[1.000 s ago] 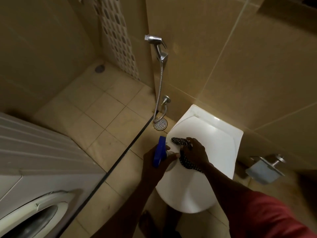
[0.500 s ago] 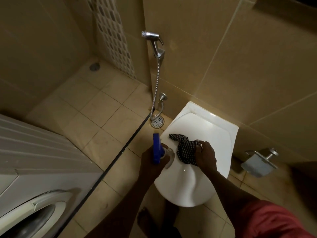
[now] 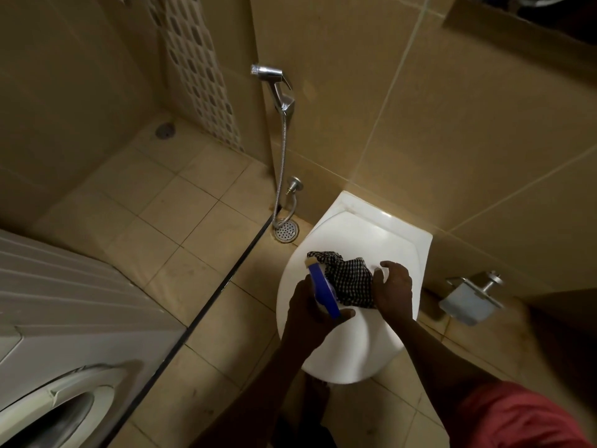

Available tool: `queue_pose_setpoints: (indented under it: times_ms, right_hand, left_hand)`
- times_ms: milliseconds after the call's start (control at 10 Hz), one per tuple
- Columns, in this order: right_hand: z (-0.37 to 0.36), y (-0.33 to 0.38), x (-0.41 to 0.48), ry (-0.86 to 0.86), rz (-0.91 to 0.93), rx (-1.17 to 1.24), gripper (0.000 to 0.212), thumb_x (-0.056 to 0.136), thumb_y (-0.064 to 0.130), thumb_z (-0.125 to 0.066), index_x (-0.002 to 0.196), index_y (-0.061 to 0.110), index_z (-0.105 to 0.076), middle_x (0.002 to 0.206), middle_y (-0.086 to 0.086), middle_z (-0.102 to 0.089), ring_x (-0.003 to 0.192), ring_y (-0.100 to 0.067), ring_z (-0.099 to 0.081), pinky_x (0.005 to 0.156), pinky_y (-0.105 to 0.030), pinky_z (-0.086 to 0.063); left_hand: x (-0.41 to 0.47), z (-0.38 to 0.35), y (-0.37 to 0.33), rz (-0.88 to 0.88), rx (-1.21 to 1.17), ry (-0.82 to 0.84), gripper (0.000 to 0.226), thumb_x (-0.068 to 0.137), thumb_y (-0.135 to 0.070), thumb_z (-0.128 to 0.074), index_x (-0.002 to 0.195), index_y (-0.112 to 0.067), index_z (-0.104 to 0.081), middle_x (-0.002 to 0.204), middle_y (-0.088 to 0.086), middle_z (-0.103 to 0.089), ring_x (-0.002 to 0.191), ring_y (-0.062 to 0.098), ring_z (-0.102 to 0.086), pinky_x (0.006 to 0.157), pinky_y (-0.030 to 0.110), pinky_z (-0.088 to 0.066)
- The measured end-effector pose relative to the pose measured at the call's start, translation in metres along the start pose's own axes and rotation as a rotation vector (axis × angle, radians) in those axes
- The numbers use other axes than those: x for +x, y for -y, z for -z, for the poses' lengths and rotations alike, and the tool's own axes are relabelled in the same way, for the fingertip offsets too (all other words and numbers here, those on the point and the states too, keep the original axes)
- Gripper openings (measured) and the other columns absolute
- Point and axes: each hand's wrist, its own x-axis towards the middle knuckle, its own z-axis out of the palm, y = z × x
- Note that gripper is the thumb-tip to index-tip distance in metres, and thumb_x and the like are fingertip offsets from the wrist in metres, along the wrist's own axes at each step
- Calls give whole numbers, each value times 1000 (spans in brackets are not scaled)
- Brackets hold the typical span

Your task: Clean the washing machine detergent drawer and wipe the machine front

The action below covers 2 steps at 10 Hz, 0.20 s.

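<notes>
Over the closed white toilet lid (image 3: pixel 355 344), at about 5 o'clock in the head view: both hands at work. Left hand (image 3: pixel 311 313) wrapped around a spray bottle with a blue trigger head (image 3: pixel 323 292), fingers closed on it, nozzle tilted up toward 11 o'clock and lying across the near edge of a black-and-white checked cloth (image 3: pixel 350 279). Cloth bunched on the lid, at 12 o'clock from the left hand and between the two hands. Right hand (image 3: pixel 392 289) at 3 o'clock from the cloth, fingers spread and curled, touching the cloth's right edge with the lower fingers; not clamped on it, palm open toward the lid. Red sleeve (image 3: pixel 517 418) at 5 o'clock in the corner.

Washing machine (image 3: pixel 64 318) at 8 o'clock, well apart from the hands: ribbed white top, round door (image 3: pixel 61 412) partly cut by the lower edge; detergent drawer not made out. Dark floor strip (image 3: pixel 206 305) between machine and toilet. Chrome hand sprayer (image 3: pixel 277 88) on the wall at 12 o'clock, hose down to a round floor drain (image 3: pixel 286 231) just beside the toilet. Paper holder (image 3: pixel 471 299) on the wall at 3 o'clock.
</notes>
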Motion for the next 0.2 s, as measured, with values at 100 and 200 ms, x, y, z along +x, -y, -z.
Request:
queue_pose_setpoints:
  times_ms: [100, 200]
  right_hand:
    - [8, 7, -4, 1, -12, 18, 30, 98, 21, -50, 124, 6, -56, 134, -14, -53, 127, -30, -43, 106, -42, -33]
    - [10, 14, -1, -26, -11, 30, 31, 98, 21, -51, 124, 7, -56, 135, -13, -53, 128, -29, -43, 106, -42, -33]
  left_hand:
    - [-2, 7, -7, -2, 17, 39, 100, 62, -31, -93, 143, -7, -39, 135, 4, -54, 119, 12, -51, 104, 31, -48]
    - [1, 12, -7, 16, 27, 93, 104, 64, -28, -92, 148, -10, -32, 146, 5, -47, 132, 19, -46, 109, 32, -42]
